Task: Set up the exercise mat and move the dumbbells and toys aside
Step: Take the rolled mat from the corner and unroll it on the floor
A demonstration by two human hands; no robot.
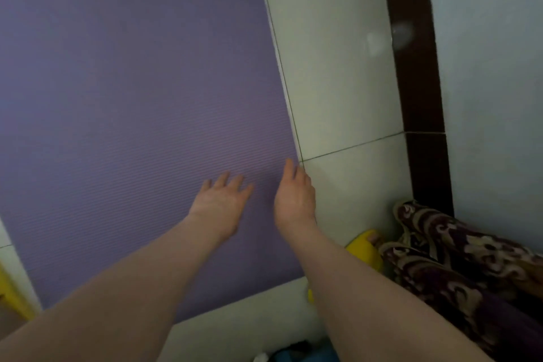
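Both hands are empty, fingers loosely spread: left hand (221,203) flat over the ribbed purple foam mat (132,112), right hand (295,195) at its edge beside the pale tiled floor (338,67).

Two bare arms reach forward and down, hands empty and close together.

The left hand (221,203) lies palm down with fingers spread and loosely extended. The right hand (295,197) is turned on its edge, thumb side up, fingers together and pointing ahead. Both forearms come in from the lower frame, converging toward the hands, which sit just apart.
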